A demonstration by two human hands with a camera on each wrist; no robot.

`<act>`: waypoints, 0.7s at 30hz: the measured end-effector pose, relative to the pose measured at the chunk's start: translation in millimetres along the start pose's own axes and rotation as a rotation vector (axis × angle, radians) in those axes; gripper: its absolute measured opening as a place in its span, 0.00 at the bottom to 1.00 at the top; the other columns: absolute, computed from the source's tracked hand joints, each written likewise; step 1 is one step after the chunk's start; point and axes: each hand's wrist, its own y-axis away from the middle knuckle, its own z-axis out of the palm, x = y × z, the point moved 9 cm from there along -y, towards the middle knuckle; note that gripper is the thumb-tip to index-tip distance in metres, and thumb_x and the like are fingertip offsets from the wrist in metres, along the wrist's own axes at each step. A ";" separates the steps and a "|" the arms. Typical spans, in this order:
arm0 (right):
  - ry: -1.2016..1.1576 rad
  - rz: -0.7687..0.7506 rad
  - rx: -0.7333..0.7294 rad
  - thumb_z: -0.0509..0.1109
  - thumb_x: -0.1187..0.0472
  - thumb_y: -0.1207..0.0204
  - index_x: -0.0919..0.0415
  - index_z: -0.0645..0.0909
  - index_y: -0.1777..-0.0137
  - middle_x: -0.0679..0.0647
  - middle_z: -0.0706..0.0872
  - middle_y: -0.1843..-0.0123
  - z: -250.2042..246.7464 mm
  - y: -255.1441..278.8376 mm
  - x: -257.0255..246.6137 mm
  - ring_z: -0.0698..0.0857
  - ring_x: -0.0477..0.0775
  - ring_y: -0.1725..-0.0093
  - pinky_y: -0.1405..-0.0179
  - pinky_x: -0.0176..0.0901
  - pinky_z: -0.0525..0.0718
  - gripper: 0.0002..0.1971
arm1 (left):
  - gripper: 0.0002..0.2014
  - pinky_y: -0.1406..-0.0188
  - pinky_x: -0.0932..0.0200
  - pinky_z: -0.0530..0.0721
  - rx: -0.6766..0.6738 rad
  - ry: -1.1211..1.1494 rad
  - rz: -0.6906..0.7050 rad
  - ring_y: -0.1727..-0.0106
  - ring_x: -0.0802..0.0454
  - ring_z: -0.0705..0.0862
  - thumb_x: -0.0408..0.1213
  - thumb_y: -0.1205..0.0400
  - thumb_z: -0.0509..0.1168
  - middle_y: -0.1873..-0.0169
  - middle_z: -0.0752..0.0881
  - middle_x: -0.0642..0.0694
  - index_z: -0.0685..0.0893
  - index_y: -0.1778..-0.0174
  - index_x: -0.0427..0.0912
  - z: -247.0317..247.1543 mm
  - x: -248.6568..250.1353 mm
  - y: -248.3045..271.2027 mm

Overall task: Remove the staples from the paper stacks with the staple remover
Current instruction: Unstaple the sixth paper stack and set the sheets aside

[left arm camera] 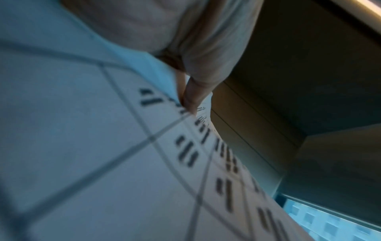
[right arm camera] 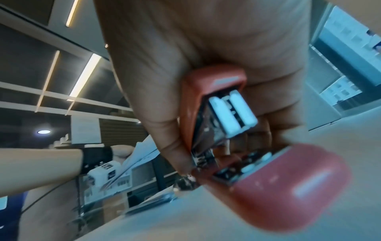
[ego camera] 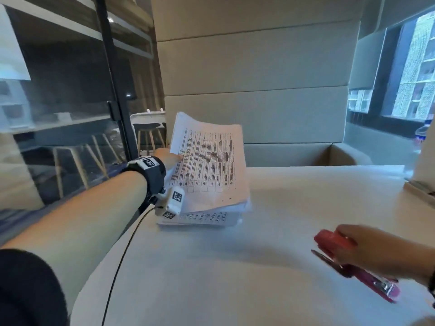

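A stapled stack of printed table sheets (ego camera: 209, 165) is tilted up off the white table (ego camera: 235, 267) at the far left; my left hand (ego camera: 168, 157) pinches its left edge, thumb on the printed face (left arm camera: 193, 96). More printed stacks (ego camera: 202, 218) lie flat beneath it. At the near right, my right hand (ego camera: 381, 250) grips a red stapler-type staple remover (ego camera: 341, 257), hinged open, its metal tip pointing left. The right wrist view shows the red tool (right arm camera: 216, 124) in my fingers, opened, with its base (right arm camera: 288, 184) near the table.
A grey padded booth wall (ego camera: 254, 78) rises behind the table. A glass partition with a black frame (ego camera: 113, 90) stands to the left. White objects (ego camera: 423, 180) sit at the table's right edge by the window. A black cable (ego camera: 122, 262) trails from my left wrist.
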 end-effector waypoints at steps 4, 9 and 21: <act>0.085 -0.060 -0.108 0.65 0.43 0.29 0.47 0.80 0.55 0.45 0.85 0.57 25.6 6.5 -6.7 0.84 0.43 0.56 0.52 0.37 0.82 0.10 | 0.21 0.47 0.56 0.77 -0.048 -0.090 -0.039 0.40 0.40 0.82 0.42 0.17 0.67 0.37 0.83 0.39 0.80 0.33 0.32 22.0 -18.9 -27.2; 0.118 -0.094 -0.139 0.56 0.31 0.41 0.45 0.79 0.51 0.33 0.84 0.56 43.7 -1.0 -9.5 0.82 0.32 0.54 0.48 0.30 0.78 0.26 | 0.19 0.46 0.56 0.75 -0.168 -0.166 -0.093 0.34 0.40 0.80 0.38 0.16 0.66 0.33 0.82 0.38 0.80 0.31 0.34 67.6 -52.7 -52.9; 0.202 -0.015 -0.145 0.64 0.45 0.26 0.49 0.77 0.57 0.47 0.84 0.59 39.3 -25.4 -16.5 0.84 0.45 0.60 0.59 0.37 0.81 0.09 | 0.27 0.58 0.55 0.74 -0.179 -0.495 -0.049 0.59 0.43 0.78 0.50 0.18 0.66 0.51 0.84 0.36 0.77 0.34 0.30 96.7 -67.7 -69.7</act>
